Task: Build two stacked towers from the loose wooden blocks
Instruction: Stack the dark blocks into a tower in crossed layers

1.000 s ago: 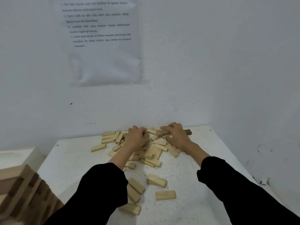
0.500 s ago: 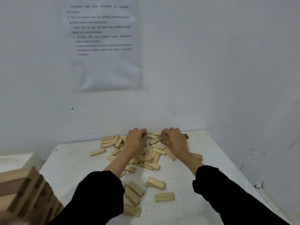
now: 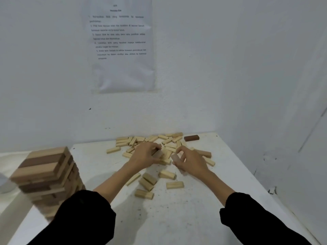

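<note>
Left hand (image 3: 144, 156) – closed on pale block (image 3: 158, 154). Right hand (image 3: 190, 160) – pinching second block (image 3: 175, 158). Loose pile (image 3: 159, 140) on table (image 3: 177, 218) just beyond. Built tower (image 3: 47, 177) far left, nearer left hand; carry likely leftward.

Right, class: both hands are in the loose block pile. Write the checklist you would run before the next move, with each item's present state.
1. Left hand grips a block: ok, fingers closed round it.
2. Right hand grips a block: ok, pinched at the fingertips.
3. First tower standing: ok, upright at the left, though blurred.
4. Bare table for a second tower: ok, open surface near the person.
5. Loose blocks left to stack: ok, many remain.
6. Tower layers squarely aligned: cannot tell, too blurred.
</note>
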